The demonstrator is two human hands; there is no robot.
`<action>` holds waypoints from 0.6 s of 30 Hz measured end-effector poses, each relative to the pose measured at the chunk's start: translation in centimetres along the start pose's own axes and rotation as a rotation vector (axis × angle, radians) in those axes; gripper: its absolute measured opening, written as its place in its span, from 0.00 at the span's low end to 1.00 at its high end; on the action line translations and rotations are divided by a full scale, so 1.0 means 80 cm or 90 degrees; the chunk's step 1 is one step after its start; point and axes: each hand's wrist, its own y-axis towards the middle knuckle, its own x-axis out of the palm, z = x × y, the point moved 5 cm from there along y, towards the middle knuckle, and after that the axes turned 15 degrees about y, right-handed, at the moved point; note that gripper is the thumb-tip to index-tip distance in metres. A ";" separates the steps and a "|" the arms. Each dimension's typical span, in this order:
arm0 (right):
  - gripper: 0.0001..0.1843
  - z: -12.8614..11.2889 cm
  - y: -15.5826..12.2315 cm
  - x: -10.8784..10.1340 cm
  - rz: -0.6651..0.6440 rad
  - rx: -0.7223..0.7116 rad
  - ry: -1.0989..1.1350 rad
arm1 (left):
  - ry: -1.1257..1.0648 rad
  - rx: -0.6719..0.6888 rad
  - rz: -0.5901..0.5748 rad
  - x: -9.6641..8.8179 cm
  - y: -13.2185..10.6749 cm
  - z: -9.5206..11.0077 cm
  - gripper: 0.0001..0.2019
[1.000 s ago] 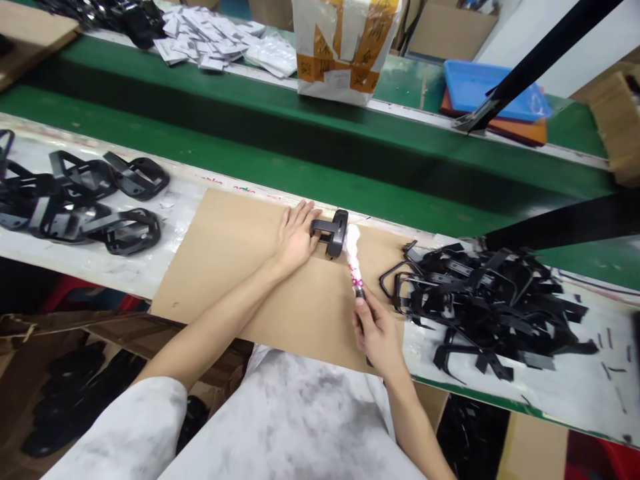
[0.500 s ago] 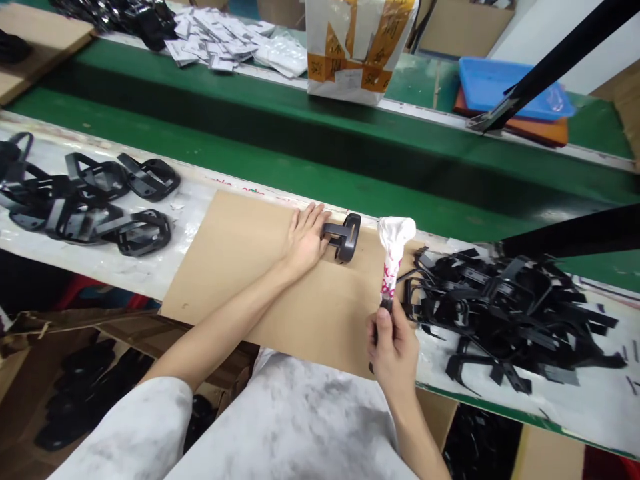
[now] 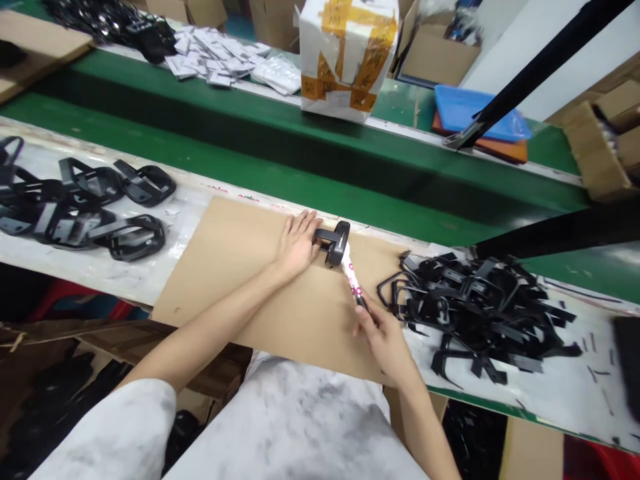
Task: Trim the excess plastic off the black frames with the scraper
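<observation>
A black plastic frame part point(image 3: 339, 244) stands on edge on the brown cardboard sheet point(image 3: 235, 267), a strap-like bracket joined to its left side. My left hand point(image 3: 296, 248) lies over that bracket with its fingers together, holding it against the cardboard. In my right hand point(image 3: 383, 330) is a hammer point(image 3: 351, 275) with a dark grip, its upper part wrapped in white plastic with pink print. The hammer's wrapped end meets the right side of the frame part, which partly hides it.
Several black frame parts with brackets point(image 3: 135, 237) lie on the bench at left. A heap of loose black brackets point(image 3: 475, 307) is at right. Behind the green channel are a taped white box point(image 3: 345, 67), a blue tray point(image 3: 475, 110) and flat white pieces point(image 3: 215, 53). Black posts point(image 3: 540, 73) cross the right side.
My right hand has swung the hammer left and down, from upright beside the frame part to against its right side. My left hand stays on the bracket. The camera view has shifted slightly.
</observation>
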 end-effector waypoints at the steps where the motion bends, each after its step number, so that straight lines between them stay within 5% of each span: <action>1: 0.38 -0.002 0.001 -0.010 0.020 -0.013 -0.027 | -0.006 0.001 0.000 0.000 0.000 -0.002 0.28; 5: 0.37 0.005 -0.004 -0.037 0.105 -0.075 -0.100 | -0.087 0.019 0.038 -0.006 0.001 -0.006 0.26; 11: 0.29 0.011 -0.009 -0.009 0.080 -0.190 -0.163 | -0.323 0.053 0.181 -0.059 -0.014 0.023 0.28; 14: 0.31 -0.013 -0.016 -0.001 0.087 -0.232 -0.139 | -0.332 0.157 0.254 -0.094 -0.027 0.053 0.36; 18: 0.42 -0.061 -0.030 0.001 0.007 -0.332 0.079 | -0.310 0.269 0.325 -0.119 -0.043 0.087 0.35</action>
